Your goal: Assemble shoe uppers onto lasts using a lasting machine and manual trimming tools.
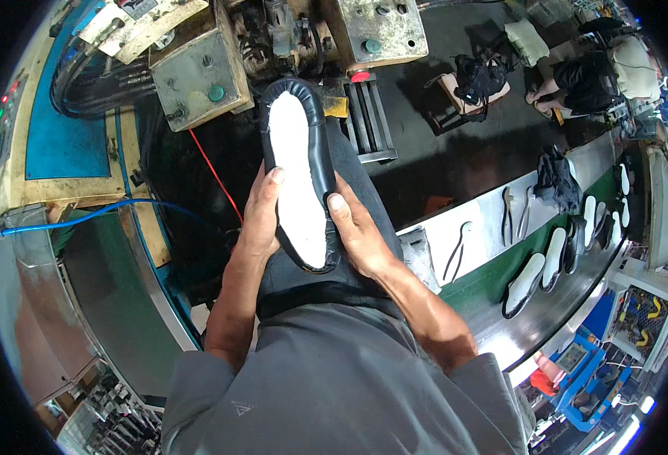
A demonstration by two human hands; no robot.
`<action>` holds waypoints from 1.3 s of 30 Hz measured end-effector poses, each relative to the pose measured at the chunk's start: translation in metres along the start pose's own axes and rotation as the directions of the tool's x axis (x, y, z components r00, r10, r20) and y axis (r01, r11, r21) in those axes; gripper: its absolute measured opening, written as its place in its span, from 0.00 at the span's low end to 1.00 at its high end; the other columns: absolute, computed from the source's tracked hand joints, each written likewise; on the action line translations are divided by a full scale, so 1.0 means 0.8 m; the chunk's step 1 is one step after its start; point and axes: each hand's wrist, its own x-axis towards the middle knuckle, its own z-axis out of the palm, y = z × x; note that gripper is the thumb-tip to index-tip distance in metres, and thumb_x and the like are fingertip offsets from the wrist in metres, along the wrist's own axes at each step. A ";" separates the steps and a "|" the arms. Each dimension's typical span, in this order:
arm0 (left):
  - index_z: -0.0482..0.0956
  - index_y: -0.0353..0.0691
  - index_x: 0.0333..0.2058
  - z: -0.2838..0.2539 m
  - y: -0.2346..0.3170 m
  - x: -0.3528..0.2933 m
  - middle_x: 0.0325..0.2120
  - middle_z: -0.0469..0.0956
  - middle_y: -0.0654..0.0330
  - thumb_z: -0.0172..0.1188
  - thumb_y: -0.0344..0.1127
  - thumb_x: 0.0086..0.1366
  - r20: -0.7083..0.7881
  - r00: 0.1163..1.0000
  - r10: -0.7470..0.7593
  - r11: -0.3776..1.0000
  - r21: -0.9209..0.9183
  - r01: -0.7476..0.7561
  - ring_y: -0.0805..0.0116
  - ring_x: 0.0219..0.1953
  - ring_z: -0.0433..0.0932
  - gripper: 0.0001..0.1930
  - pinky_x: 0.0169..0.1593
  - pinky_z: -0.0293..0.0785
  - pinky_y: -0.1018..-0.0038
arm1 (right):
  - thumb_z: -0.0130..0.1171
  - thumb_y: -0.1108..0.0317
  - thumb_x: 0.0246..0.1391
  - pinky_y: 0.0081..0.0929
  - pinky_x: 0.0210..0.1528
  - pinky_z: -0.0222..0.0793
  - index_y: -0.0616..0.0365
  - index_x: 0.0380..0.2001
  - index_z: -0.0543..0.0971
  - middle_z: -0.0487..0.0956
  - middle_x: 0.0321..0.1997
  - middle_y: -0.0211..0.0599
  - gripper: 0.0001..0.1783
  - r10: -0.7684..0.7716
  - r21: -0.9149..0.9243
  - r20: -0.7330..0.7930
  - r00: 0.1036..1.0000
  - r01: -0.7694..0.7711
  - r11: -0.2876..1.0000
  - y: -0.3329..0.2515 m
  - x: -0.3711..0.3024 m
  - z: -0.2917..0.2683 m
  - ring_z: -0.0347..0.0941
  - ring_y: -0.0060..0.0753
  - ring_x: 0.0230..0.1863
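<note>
A black shoe upper (pixel 320 155) with a white insole face (pixel 297 178) turned up lies lengthwise between my hands, above my lap. Its rounded toe end points away toward the machine, and the heel end is near my waist. My left hand (pixel 262 208) is wrapped round its left side, thumb on the white face. On the right side, my right hand (pixel 357 231) grips the black edge with the thumb resting near the rim. The fingers of both hands are partly hidden beneath the shoe.
Ahead stands a worn machine with control boxes (pixel 201 87) and a red button (pixel 359 76). To the right, a green conveyor belt (pixel 486 292) carries several similar shoes (pixel 525 284); pliers (pixel 459 250) lie on its metal ledge. A seated person (pixel 588 80) is farther off. A blue hose (pixel 84 218) crosses at left.
</note>
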 end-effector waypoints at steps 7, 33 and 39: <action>0.59 0.38 0.79 0.008 -0.008 -0.016 0.68 0.74 0.53 0.58 0.50 0.82 0.007 0.998 0.069 0.994 -0.080 -0.068 0.60 0.70 0.74 0.37 0.72 0.72 0.62 | 0.44 0.36 0.82 0.36 0.75 0.67 0.70 0.77 0.69 0.79 0.71 0.58 0.45 0.105 0.050 -0.154 0.983 -0.098 0.994 -0.015 0.013 0.007 0.75 0.44 0.72; 0.74 0.37 0.71 -0.585 0.152 -0.192 0.58 0.84 0.52 0.72 0.34 0.70 -0.780 0.549 0.300 0.838 0.490 0.239 0.56 0.54 0.85 0.32 0.59 0.81 0.60 | 0.53 0.60 0.83 0.34 0.53 0.87 0.68 0.70 0.75 0.90 0.50 0.50 0.25 0.221 -0.072 -0.266 0.938 -0.248 0.966 0.083 -0.098 -0.166 0.90 0.37 0.47; 0.63 0.30 0.77 -0.561 0.043 -0.137 0.72 0.71 0.46 0.57 0.39 0.84 -0.391 0.919 -0.043 0.311 0.869 0.384 0.51 0.72 0.73 0.31 0.73 0.76 0.59 | 0.58 0.66 0.68 0.43 0.57 0.83 0.62 0.52 0.89 0.90 0.50 0.53 0.17 -0.136 -0.539 -0.807 0.574 -0.625 0.564 0.181 -0.267 -0.324 0.89 0.51 0.49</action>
